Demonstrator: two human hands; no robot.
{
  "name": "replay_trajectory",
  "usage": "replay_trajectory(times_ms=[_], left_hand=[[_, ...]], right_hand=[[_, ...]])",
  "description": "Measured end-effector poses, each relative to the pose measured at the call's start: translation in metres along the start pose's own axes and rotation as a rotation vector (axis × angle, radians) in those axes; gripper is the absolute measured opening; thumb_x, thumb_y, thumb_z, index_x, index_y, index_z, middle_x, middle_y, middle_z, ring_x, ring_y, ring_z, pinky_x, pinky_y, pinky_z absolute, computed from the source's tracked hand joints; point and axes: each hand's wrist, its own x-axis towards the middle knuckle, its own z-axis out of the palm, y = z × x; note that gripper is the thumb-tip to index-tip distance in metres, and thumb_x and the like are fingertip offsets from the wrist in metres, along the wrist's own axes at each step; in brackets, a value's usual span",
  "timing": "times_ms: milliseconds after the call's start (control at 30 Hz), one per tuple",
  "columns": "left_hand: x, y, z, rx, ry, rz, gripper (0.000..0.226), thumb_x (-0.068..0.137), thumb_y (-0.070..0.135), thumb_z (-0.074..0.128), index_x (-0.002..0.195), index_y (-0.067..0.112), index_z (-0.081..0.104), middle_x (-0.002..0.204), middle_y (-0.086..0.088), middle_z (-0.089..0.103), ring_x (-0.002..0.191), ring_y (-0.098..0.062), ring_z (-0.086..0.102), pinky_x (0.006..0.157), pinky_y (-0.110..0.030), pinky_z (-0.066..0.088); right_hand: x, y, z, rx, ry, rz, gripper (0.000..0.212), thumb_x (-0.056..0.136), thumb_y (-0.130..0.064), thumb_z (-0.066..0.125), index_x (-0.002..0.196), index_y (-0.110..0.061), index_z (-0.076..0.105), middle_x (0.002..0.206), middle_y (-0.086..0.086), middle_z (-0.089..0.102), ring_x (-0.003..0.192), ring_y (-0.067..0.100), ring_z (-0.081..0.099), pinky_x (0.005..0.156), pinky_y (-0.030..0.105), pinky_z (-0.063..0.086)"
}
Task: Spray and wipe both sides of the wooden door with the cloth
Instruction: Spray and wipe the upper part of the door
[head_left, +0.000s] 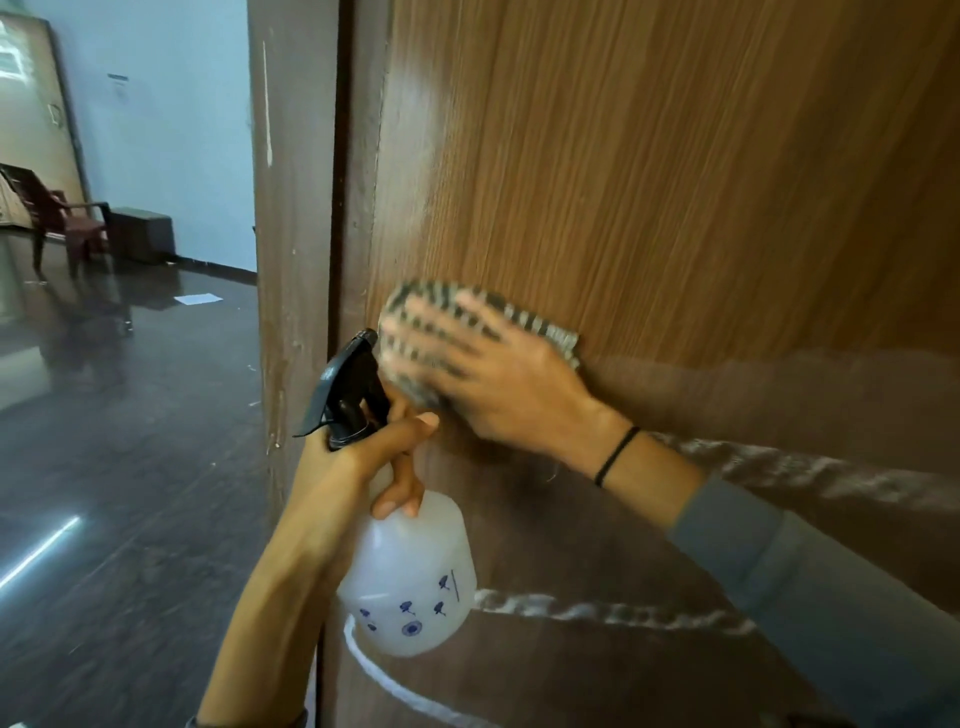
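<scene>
The wooden door (649, 171) fills the right half of the head view, its face close in front of me. My right hand (493, 379) presses a grey checked cloth (431, 306) flat against the door near its left edge; hand and cloth are motion-blurred. My left hand (363, 467) grips the neck of a translucent white spray bottle (415, 582) with a black trigger head (348, 389), held upright just below and left of the cloth. The door's lower part is darker brown with pale chalky streaks (613, 613).
The brown door frame (291, 208) stands left of the door edge. Beyond it lies a dark glossy floor (104, 441), with a brown chair (62, 213), a dark box (140, 234) and a white paper (197, 299) near a pale blue wall.
</scene>
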Motion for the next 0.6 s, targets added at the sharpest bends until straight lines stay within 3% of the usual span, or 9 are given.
replay_trajectory(times_ms=[133,200,300,467,600], left_hand=[[-0.006,0.002,-0.012,-0.008,-0.020,-0.008,0.031,0.088,-0.005,0.062,0.068,0.011,0.043,0.043,-0.006,0.026,0.031,-0.015,0.023,0.044,-0.027,0.042],[-0.007,0.002,-0.015,-0.047,-0.068,-0.013,0.036,0.088,-0.006,0.062,0.065,0.013,0.043,0.045,-0.005,0.025,0.030,-0.013,0.024,0.043,-0.025,0.042],[-0.007,0.000,-0.011,-0.079,-0.104,-0.014,0.039,0.087,-0.005,0.065,0.063,0.014,0.042,0.045,-0.003,0.024,0.029,-0.013,0.023,0.042,-0.024,0.041],[-0.007,-0.005,0.001,-0.053,-0.060,0.001,0.026,0.083,0.000,0.064,0.068,0.008,0.045,0.049,-0.005,0.028,0.029,-0.013,0.021,0.040,-0.027,0.039],[-0.009,-0.006,0.007,-0.018,-0.050,0.002,0.017,0.081,0.004,0.066,0.075,0.005,0.050,0.045,-0.006,0.029,0.029,-0.013,0.022,0.040,-0.028,0.039]], right_hand=[[0.043,0.025,-0.022,-0.019,0.119,0.369,0.057,0.105,-0.024,0.036,0.160,-0.021,0.026,0.168,0.007,0.019,0.156,0.029,0.013,0.124,0.054,0.011],[0.056,0.016,-0.020,-0.014,0.153,0.454,0.055,0.105,-0.023,0.037,0.159,-0.020,0.029,0.168,0.007,0.021,0.155,0.031,0.015,0.124,0.056,0.011],[0.058,-0.001,-0.009,0.000,0.106,0.365,0.054,0.105,-0.022,0.034,0.158,-0.018,0.030,0.168,0.009,0.020,0.155,0.034,0.013,0.122,0.058,0.010],[0.035,-0.053,0.022,0.024,0.052,0.042,0.045,0.106,-0.024,0.032,0.144,-0.010,0.051,0.156,0.011,0.043,0.153,0.032,0.023,0.123,0.054,0.016],[-0.002,-0.072,0.033,0.028,0.041,0.001,0.043,0.102,-0.022,0.045,0.139,-0.001,0.050,0.150,0.015,0.046,0.150,0.031,0.031,0.124,0.051,0.021]])
